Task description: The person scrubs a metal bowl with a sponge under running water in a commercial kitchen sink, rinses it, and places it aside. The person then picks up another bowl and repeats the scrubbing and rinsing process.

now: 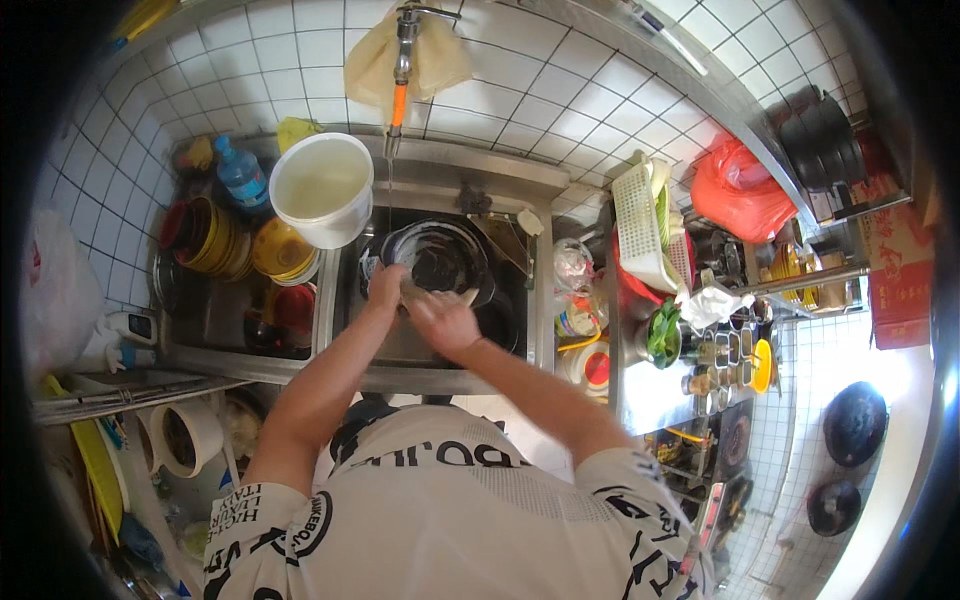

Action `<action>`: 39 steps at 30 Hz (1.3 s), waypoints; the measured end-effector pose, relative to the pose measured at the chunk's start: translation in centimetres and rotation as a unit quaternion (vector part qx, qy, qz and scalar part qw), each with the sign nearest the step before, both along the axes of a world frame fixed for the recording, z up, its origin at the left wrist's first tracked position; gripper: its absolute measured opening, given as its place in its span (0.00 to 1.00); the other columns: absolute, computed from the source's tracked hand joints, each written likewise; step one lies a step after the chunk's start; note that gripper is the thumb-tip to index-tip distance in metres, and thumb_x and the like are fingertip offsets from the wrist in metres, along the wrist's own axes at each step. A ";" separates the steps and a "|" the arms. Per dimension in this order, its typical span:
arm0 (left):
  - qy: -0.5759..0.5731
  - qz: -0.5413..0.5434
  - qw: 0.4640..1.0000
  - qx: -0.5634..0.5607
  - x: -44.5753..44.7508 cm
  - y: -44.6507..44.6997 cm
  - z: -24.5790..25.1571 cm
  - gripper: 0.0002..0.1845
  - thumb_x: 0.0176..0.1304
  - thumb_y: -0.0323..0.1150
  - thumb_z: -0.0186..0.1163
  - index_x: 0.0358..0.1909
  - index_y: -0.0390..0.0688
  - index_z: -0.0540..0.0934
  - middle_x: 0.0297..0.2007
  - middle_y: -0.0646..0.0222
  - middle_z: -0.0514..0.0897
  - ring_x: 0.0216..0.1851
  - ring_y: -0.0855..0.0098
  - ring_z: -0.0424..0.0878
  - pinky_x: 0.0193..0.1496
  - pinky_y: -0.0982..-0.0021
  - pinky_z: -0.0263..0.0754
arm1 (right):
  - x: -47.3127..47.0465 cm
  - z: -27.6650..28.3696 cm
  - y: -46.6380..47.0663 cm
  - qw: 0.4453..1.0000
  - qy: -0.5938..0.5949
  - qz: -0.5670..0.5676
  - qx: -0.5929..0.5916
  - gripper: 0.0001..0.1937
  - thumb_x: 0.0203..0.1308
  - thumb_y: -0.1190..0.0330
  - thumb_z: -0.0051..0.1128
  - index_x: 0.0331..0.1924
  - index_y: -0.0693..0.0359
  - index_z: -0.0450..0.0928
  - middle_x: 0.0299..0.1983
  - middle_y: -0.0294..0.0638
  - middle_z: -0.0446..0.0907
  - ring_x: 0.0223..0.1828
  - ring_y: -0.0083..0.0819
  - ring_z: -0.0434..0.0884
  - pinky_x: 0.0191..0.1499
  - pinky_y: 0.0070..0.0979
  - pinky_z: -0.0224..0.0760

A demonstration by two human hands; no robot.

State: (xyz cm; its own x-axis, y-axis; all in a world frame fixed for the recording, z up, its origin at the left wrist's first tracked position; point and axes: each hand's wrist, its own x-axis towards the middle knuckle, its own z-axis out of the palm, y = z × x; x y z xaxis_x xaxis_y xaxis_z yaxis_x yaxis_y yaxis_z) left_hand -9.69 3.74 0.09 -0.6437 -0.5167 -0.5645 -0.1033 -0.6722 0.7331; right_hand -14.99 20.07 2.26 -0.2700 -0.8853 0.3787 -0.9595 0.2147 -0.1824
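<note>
A black bowl [439,259] with white suds on its inner wall is tilted in the right basin of the steel sink [535,330]. My left hand [386,286] grips the bowl by its near left rim. Blurred by motion, my right hand [448,321] presses at the near rim on what looks like a pale cloth [471,297], mostly hidden under the fingers. Other dark ware [496,322] lies beneath and to the right in the basin, partly covered. A thin stream of water falls from the tap [403,67] to the left of the bowl.
A white bucket [358,214] of cloudy liquid stands at the back by the sink divider. Stacked yellow bowls [214,244], a blue bottle [244,176] and red bowls [292,307] occupy the left side. Right of the sink are a white basket [641,225] and a green-leaf bowl [663,337].
</note>
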 end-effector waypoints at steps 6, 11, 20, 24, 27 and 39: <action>0.048 -0.040 0.996 -0.063 -1.5 -0.6 1.0 0.27 0.56 0.27 0.61 0.61 0.40 0.77 0.46 0.65 0.83 0.46 0.67 0.79 0.53 0.66 0.73 | -5.4 0.7 5.0 0.991 0.056 0.116 0.049 0.08 0.59 0.67 0.63 0.42 0.55 0.83 0.46 0.45 0.83 0.52 0.48 0.84 0.59 0.45 0.78; 0.011 0.032 0.982 -0.187 -3.0 0.7 0.4 0.28 0.54 0.28 0.62 0.60 0.39 0.79 0.45 0.64 0.84 0.45 0.66 0.80 0.52 0.67 0.74 | 1.7 -2.0 -0.2 0.983 -0.099 -0.151 -0.015 0.09 0.59 0.69 0.60 0.44 0.56 0.79 0.46 0.43 0.84 0.49 0.45 0.85 0.49 0.43 0.82; 0.077 -0.042 0.996 0.016 -1.9 -3.6 0.6 0.30 0.57 0.28 0.61 0.65 0.46 0.78 0.49 0.65 0.84 0.49 0.65 0.81 0.54 0.60 0.77 | -4.0 1.8 3.1 0.989 0.031 0.136 0.044 0.12 0.58 0.65 0.60 0.46 0.54 0.81 0.46 0.44 0.83 0.51 0.46 0.83 0.57 0.42 0.77; 0.010 0.118 0.989 0.094 0.0 0.2 -1.2 0.32 0.57 0.26 0.57 0.68 0.47 0.75 0.54 0.64 0.82 0.54 0.62 0.80 0.61 0.60 0.74 | 2.5 0.3 -1.2 0.998 -0.051 -0.023 -0.025 0.11 0.58 0.68 0.58 0.45 0.57 0.79 0.43 0.42 0.83 0.49 0.44 0.83 0.51 0.43 0.75; 0.042 0.066 0.996 -0.046 0.8 0.4 -1.9 0.36 0.55 0.25 0.57 0.71 0.47 0.74 0.56 0.63 0.82 0.56 0.62 0.80 0.63 0.61 0.73 | 1.0 0.2 1.2 0.995 -0.006 0.055 -0.087 0.11 0.58 0.68 0.58 0.46 0.57 0.80 0.45 0.42 0.83 0.50 0.44 0.83 0.53 0.43 0.76; 0.033 0.090 0.988 -0.125 -1.0 -0.1 -1.5 0.35 0.54 0.27 0.60 0.69 0.37 0.76 0.58 0.59 0.83 0.59 0.62 0.80 0.64 0.65 0.72 | 3.7 -1.1 -0.8 0.988 -0.091 -0.088 0.082 0.13 0.58 0.71 0.57 0.47 0.62 0.77 0.58 0.51 0.82 0.59 0.53 0.81 0.61 0.46 0.76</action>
